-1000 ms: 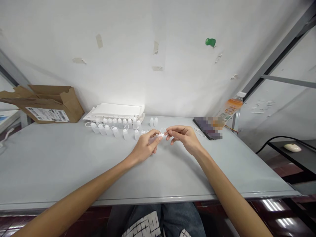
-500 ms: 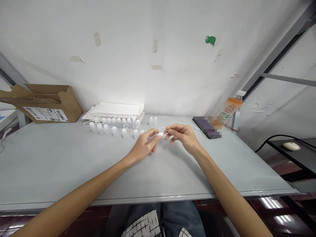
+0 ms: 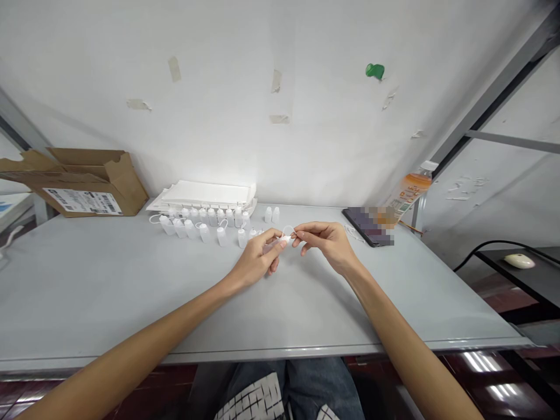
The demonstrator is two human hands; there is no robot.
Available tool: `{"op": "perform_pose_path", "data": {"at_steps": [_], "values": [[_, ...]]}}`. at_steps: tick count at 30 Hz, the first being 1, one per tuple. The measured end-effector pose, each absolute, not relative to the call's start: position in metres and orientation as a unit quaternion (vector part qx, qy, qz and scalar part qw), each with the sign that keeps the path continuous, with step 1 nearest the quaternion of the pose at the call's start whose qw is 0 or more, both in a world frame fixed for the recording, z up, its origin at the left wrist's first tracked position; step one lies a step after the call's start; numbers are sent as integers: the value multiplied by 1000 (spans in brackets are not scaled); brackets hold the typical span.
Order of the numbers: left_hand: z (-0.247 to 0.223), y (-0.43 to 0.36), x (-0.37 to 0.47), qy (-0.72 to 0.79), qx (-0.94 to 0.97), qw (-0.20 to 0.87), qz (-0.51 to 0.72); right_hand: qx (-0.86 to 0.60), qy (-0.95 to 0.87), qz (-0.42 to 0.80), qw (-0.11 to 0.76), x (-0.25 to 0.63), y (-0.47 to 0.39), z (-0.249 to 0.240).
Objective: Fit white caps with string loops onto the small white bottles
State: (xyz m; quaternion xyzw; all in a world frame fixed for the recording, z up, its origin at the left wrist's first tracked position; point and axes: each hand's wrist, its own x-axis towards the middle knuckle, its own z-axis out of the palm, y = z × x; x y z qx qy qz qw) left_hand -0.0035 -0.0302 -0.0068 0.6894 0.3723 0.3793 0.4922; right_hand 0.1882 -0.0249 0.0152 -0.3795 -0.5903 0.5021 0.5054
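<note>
My left hand (image 3: 257,260) holds a small white plastic bottle (image 3: 283,239) between thumb and fingers, just above the grey table (image 3: 109,291). My right hand (image 3: 326,242) pinches a thin white loop (image 3: 289,229) at the bottle's tip, fingertips almost meeting the left hand's. Behind the hands stand several more small white bottles (image 3: 205,221) in rows, some with loops attached. Two separate bottles (image 3: 272,214) stand a little to the right of the rows.
A stack of white flat sheets (image 3: 205,194) lies behind the bottles by the wall. An open cardboard box (image 3: 79,182) sits at the far left. A dark flat device (image 3: 367,226) and an orange drink bottle (image 3: 406,195) are at the right rear. My lap is below the table edge.
Hands and bottle stay almost in the same place; only slight shifts of the view and the fingers.
</note>
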Motion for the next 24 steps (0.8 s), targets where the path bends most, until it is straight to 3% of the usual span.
{"op": "perform_pose_path", "data": {"at_steps": [24], "values": [[-3, -35, -2, 361, 677, 498, 405, -349, -570, 520, 532, 182, -29, 12]]}}
